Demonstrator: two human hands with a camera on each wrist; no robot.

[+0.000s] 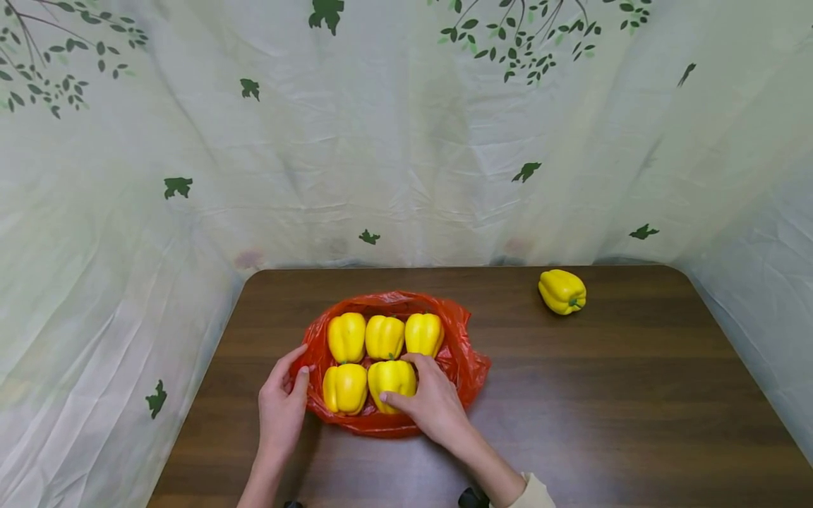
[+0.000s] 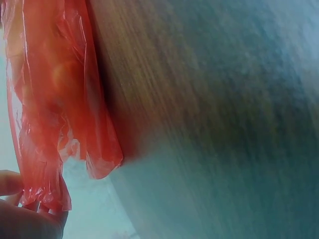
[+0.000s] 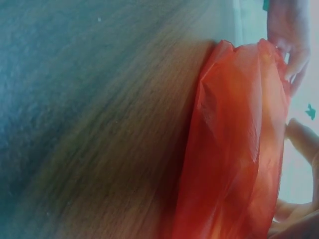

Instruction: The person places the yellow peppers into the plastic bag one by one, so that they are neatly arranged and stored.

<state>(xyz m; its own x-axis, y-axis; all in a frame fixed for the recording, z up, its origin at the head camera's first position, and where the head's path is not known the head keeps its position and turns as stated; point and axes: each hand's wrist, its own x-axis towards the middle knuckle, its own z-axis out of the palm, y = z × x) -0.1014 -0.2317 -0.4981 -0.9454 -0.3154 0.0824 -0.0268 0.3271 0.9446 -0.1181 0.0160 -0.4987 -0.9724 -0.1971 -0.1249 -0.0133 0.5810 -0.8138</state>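
A red plastic bag (image 1: 470,367) lies spread on the table with its mouth up and several yellow bell peppers inside. Three peppers make the back row, with the middle one (image 1: 384,337) among them; two sit in front. My left hand (image 1: 284,402) holds the bag's left rim between thumb and fingers, and the left wrist view shows the bunched plastic (image 2: 47,196) at those fingers. With thumb and fingers on either side, my right hand (image 1: 435,402) grips the front right bell pepper (image 1: 390,381) within the bag. In the right wrist view the bag's side (image 3: 229,149) hides the peppers.
Another yellow bell pepper (image 1: 562,291) lies on its side near the table's back edge, right of the bag. The brown wooden table (image 1: 603,409) has rounded back corners. A pale curtain (image 1: 406,141) with a leaf print hangs behind it and at both sides.
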